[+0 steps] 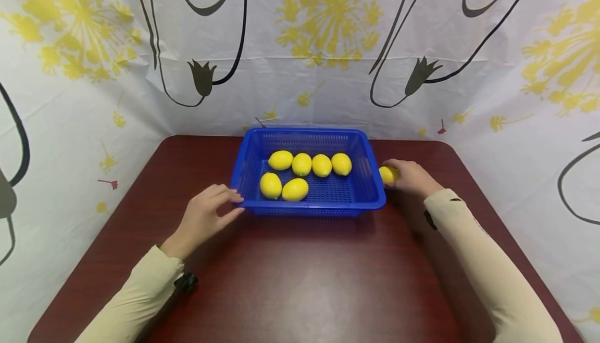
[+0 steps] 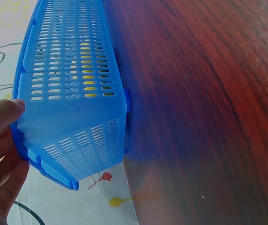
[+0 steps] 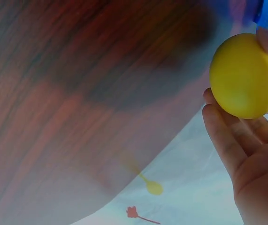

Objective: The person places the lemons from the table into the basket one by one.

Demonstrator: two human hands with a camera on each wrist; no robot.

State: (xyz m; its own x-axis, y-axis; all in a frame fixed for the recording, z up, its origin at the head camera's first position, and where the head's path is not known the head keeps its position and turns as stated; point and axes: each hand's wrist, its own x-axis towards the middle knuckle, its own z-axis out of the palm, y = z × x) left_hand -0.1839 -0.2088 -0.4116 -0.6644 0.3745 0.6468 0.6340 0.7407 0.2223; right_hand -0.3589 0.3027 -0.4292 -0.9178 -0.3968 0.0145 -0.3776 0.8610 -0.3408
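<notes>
A blue plastic basket (image 1: pixel 309 205) with slotted walls stands on the table, and several yellow lemons (image 1: pixel 302 164) lie inside it. My left hand (image 1: pixel 206 215) pinches the rim at the basket's near left corner. The left wrist view shows the thumb (image 2: pixel 11 108) on the outer side of the rim and the fingers around the corner. Just beyond the basket's right wall, my right hand (image 1: pixel 409 175) holds another lemon (image 3: pixel 246 77) between thumb and fingers. In the right wrist view that lemon is above the tabletop, close to the basket's edge.
The dark reddish-brown table (image 1: pixel 300 280) extends in front of the basket and to both sides. White sheeting (image 1: pixel 300 88) with yellow and grey flower prints rises behind the table and along its left and right edges.
</notes>
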